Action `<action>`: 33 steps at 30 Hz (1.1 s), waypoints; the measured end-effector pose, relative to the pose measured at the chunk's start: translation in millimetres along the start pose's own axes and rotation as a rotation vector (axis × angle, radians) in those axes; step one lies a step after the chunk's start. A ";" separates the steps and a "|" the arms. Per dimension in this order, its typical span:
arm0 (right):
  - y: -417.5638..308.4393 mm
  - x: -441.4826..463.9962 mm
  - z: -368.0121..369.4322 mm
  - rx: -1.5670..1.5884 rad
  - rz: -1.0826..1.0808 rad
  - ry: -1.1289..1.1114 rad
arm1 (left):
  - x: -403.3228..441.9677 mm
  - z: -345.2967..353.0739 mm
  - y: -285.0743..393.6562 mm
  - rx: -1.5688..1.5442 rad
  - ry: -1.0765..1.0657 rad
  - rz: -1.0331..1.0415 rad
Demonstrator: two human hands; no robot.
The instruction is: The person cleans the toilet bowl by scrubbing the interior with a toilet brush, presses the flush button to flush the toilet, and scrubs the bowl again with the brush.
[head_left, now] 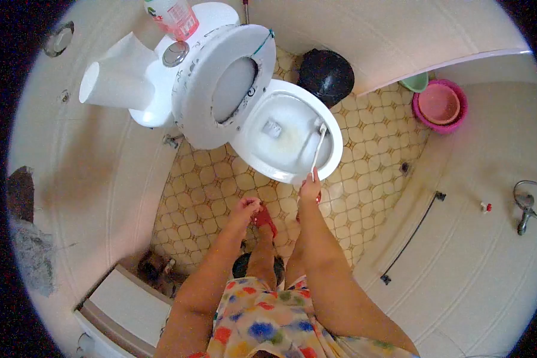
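Observation:
My right hand [309, 186] is wrapped round the white handle of a toilet brush [318, 148], at the front rim of the toilet bowl [253, 149]. The brush slants into the bowl, its small head against the inner wall on the right. Held apart from the toilet, my left hand [247, 209] has its fingers curled in, and nothing shows in them. The seat and lid [191, 107] stand raised, with dark marks along the edges. A little water lies at the bottom of the bowl.
A pink-and-clear bottle [176, 18] and a white paper roll [116, 77] stand on the cistern. A black bin [325, 77] is beside the toilet. Pink basins [440, 104] sit in the far right corner. A washing machine [128, 304] is at lower left.

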State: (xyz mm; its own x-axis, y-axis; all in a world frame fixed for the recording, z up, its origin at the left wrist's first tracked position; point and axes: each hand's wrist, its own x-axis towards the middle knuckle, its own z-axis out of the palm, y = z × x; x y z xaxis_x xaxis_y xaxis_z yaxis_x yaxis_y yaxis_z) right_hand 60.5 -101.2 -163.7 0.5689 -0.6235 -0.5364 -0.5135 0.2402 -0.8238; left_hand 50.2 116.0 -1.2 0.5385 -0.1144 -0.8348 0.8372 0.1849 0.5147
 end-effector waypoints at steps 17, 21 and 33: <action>-59.1 11.0 7.4 -0.031 0.119 -0.193 | 6.2 13.6 -9.1 -0.040 0.013 -0.025; -54.9 -23.2 -10.9 0.129 0.211 -0.049 | 8.1 19.3 1.4 -0.038 0.042 0.005; -126.5 19.3 31.1 -0.088 0.309 -0.330 | 29.1 12.6 -23.4 -0.091 -0.038 0.024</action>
State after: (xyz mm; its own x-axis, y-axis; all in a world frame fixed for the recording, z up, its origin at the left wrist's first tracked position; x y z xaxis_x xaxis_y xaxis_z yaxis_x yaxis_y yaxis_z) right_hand 156.3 -120.4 -75.5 0.5475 -0.2584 -0.7959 -0.7356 0.3046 -0.6050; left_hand 47.5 96.0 -35.1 0.5626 -0.1452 -0.8139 0.8129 0.2762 0.5127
